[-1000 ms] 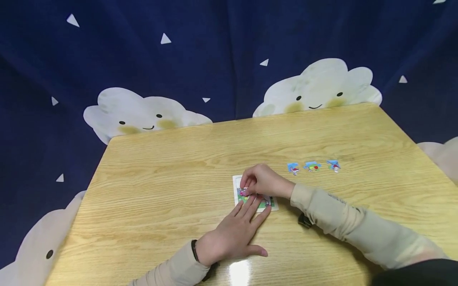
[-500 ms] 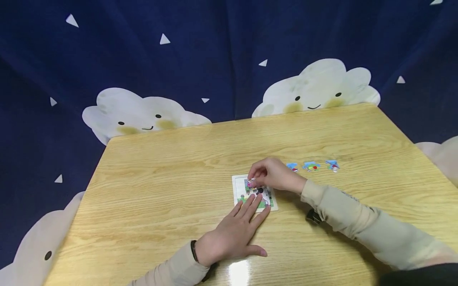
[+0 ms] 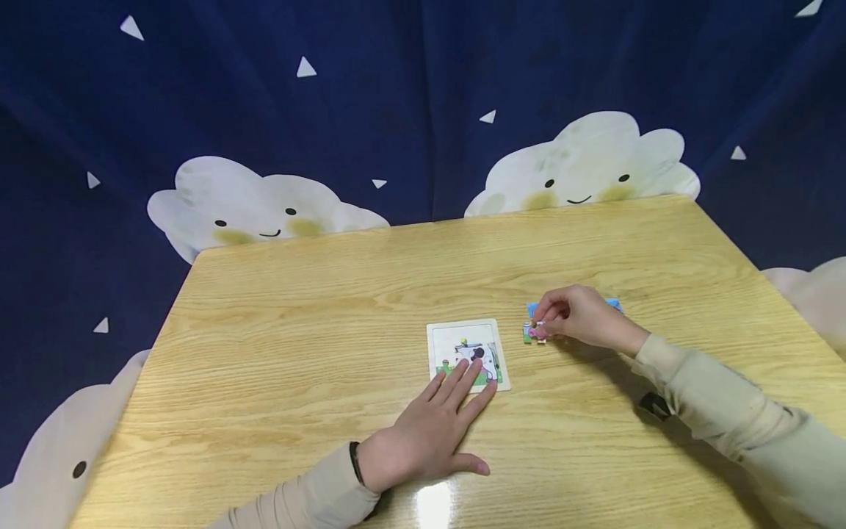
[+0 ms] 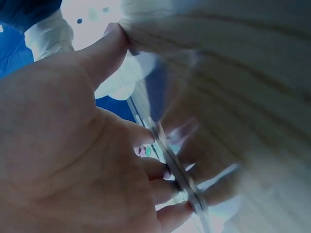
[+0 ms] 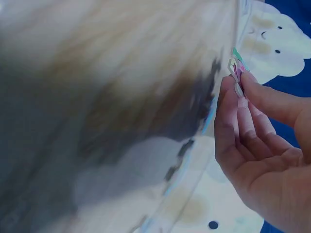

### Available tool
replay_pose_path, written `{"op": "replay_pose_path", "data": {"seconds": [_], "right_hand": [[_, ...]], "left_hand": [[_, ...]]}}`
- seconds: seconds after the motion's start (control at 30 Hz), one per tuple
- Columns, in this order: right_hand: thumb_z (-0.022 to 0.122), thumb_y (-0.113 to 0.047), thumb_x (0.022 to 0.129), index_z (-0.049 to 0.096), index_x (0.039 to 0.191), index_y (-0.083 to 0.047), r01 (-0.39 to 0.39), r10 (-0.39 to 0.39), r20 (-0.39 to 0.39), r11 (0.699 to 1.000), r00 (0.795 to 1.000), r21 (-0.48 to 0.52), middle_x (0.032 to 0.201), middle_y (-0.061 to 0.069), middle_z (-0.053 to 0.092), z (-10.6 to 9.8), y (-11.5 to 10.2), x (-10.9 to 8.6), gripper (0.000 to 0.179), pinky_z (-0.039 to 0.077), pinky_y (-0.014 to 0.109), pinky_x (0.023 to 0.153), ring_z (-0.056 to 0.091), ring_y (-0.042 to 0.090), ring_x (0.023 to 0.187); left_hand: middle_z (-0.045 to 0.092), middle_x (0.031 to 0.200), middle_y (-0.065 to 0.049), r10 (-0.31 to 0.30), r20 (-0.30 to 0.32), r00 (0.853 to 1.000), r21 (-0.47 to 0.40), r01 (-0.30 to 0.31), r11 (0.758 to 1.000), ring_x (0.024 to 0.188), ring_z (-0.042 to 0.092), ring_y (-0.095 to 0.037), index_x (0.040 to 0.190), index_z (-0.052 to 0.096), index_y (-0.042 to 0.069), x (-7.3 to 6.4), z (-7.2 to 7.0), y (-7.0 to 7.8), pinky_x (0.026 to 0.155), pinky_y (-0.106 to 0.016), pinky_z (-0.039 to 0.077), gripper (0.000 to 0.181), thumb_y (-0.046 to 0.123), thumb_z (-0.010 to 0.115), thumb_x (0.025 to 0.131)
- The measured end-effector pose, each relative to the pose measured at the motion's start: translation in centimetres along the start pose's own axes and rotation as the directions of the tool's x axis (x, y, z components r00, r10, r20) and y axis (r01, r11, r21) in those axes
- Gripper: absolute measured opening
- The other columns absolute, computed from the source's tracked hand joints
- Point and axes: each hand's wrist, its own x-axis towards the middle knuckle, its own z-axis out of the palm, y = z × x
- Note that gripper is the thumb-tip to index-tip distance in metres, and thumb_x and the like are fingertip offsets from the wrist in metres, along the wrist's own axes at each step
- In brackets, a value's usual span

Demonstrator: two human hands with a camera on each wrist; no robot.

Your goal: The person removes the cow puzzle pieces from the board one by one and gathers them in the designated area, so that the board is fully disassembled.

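Observation:
In the head view my left hand (image 3: pixel 426 433) lies with spread, straight fingers, their tips resting on the lower part of a white-framed jigsaw board (image 3: pixel 448 341). A cow picture made of fitted pieces fills the board's lower part; bare white shows above it. My right hand (image 3: pixel 588 316) pinches a pink and green jigsaw piece (image 3: pixel 532 332) between thumb and fingers, to the right of the board. The right wrist view shows this jigsaw piece (image 5: pixel 237 68) held at the fingertips. From the left wrist, the board's thin edge (image 4: pixel 171 159) appears at my fingers.
Blue jigsaw pieces lie on the wooden table (image 3: pixel 330 330) behind my right hand, partly hidden by it; one blue piece (image 3: pixel 615 303) peeks out at its right. A dark blue curtain (image 3: pixel 423 110) with white clouds hangs behind the table's far edge.
My right hand has lifted the pink jigsaw piece off the board and carried it right, close to the loose pieces. My left hand has stayed on the board.

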Motion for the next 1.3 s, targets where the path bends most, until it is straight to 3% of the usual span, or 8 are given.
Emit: {"op": "replay_pose_path", "data": {"seconds": [0.13,0.37,0.53,0.73,0.83,1.07,1.3], "right_hand": [[0.079,-0.003,0.08,0.071,0.085,-0.003,0.012,-0.012,-0.024,1.0,1.0,-0.005,0.071,-0.001,0.066,-0.1,0.8,-0.6,0.01,0.047,0.023,0.055,0.06,0.013,0.061],[0.08,-0.002,0.078,0.073,0.081,-0.005,0.007,-0.018,-0.106,0.995,0.994,-0.104,0.07,-0.004,0.066,0.2,1.2,-1.1,0.009,0.044,0.022,0.055,0.054,0.008,0.06],[0.073,0.005,0.078,0.072,0.08,-0.006,0.005,-0.018,-0.111,0.994,0.994,-0.114,0.072,-0.003,0.068,0.4,1.5,-1.1,0.011,0.046,0.022,0.057,0.058,0.008,0.062],[0.081,-0.001,0.076,0.072,0.08,-0.007,0.008,-0.019,-0.104,0.994,0.994,-0.107,0.07,-0.004,0.066,0.2,1.6,-1.2,0.011,0.046,0.022,0.056,0.057,0.008,0.061],[0.079,0.003,0.077,0.073,0.081,-0.005,0.012,-0.021,-0.1,0.996,0.995,-0.091,0.07,-0.003,0.066,-0.1,1.5,-1.3,0.011,0.046,0.022,0.054,0.057,0.008,0.061],[0.075,0.005,0.081,0.073,0.088,-0.002,0.052,-0.059,-0.093,0.996,0.994,-0.067,0.076,-0.002,0.069,-0.1,-0.1,-1.0,0.011,0.05,0.023,0.057,0.064,0.012,0.066],[0.075,0.003,0.083,0.071,0.092,0.002,0.091,-0.09,-0.048,0.996,0.995,0.019,0.078,0.004,0.071,1.4,-2.4,0.8,0.009,0.051,0.024,0.057,0.066,0.016,0.068]], "left_hand": [[-0.001,0.163,-0.016,0.002,0.008,1.0,0.007,-0.002,1.0,0.149,0.003,-0.029,0.159,0.01,0.016,0.0,-0.1,0.0,0.118,-0.042,0.017,0.098,0.073,0.042,0.088],[-0.001,0.163,-0.017,0.015,0.012,1.0,0.025,-0.015,1.0,0.149,0.003,-0.029,0.159,0.008,0.015,0.1,-0.1,0.2,0.117,-0.042,0.017,0.096,0.072,0.039,0.089],[0.0,0.163,-0.017,0.012,0.009,1.0,0.029,-0.012,0.999,0.149,0.004,-0.029,0.159,0.01,0.015,0.0,-0.2,0.2,0.117,-0.042,0.017,0.096,0.072,0.041,0.089],[0.0,0.163,-0.016,0.01,0.006,1.0,0.028,-0.01,1.0,0.149,0.004,-0.029,0.159,0.011,0.015,0.0,-0.5,0.2,0.118,-0.042,0.017,0.096,0.072,0.041,0.089],[0.001,0.163,-0.017,0.011,0.004,1.0,0.031,-0.011,0.999,0.149,0.004,-0.029,0.159,0.011,0.014,-0.1,-0.5,0.2,0.117,-0.041,0.017,0.096,0.072,0.042,0.088],[0.001,0.163,-0.016,0.01,0.001,1.0,0.03,-0.01,1.0,0.149,0.005,-0.029,0.159,0.012,0.014,-0.2,-0.5,0.2,0.117,-0.041,0.018,0.096,0.072,0.042,0.088],[0.002,0.163,-0.016,0.018,-0.007,1.0,0.024,-0.018,1.0,0.149,0.005,-0.029,0.159,0.013,0.013,-0.1,-0.7,0.3,0.117,-0.042,0.018,0.095,0.072,0.041,0.089]]}}
